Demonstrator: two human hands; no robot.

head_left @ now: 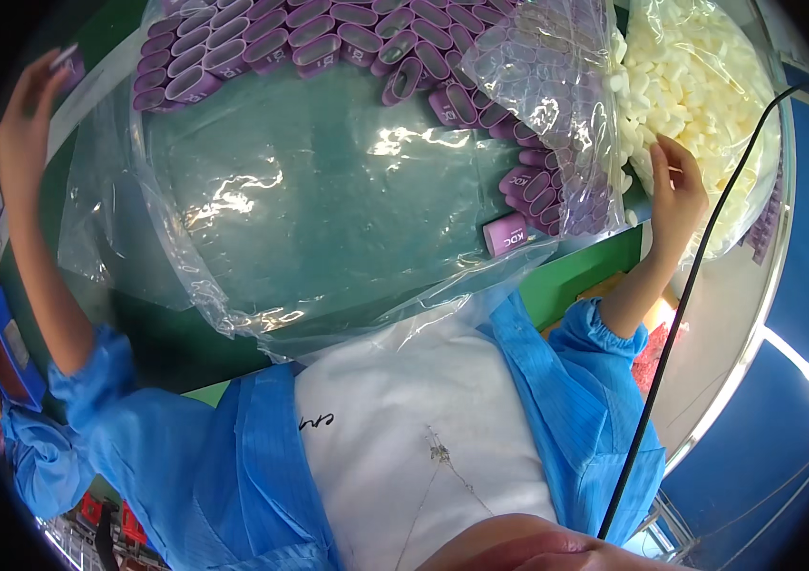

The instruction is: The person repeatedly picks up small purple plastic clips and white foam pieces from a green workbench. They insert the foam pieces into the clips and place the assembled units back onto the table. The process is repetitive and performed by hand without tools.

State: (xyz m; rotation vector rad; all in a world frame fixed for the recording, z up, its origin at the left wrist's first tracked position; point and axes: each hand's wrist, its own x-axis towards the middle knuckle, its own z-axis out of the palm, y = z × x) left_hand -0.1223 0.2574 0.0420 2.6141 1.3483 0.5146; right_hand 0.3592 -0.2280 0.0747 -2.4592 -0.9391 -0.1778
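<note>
While our right hand [675, 195] rests with loosely spread fingers against a clear plastic bag of small white foam pieces [709, 86] at the far right of the bench, our left hand [29, 114] reaches up at the far left, fingers pinched on a small purple piece [69, 65] near a pale strip [90, 90] along the green work surface [575, 276]. We judge the foam pieces to be very light, soft and springy, easy to crush or scatter, so they are best scooped gently in a cupped palm or picked a few at a time by fingertip; the bag film looks slippery and would slump if pulled by one edge. Between our hands lies a large, crinkled clear plastic sheet [309, 190], and across its far side sit rows of small purple oval plastic caps [309, 33], more of them spilling from a second clear bag [556, 124]; these seem hard, smooth and light. One purple cap [505, 234] lies alone near the sheet's edge. We wear blue coat sleeves [604, 381], and a black cable [680, 314] runs down our right side.
</note>
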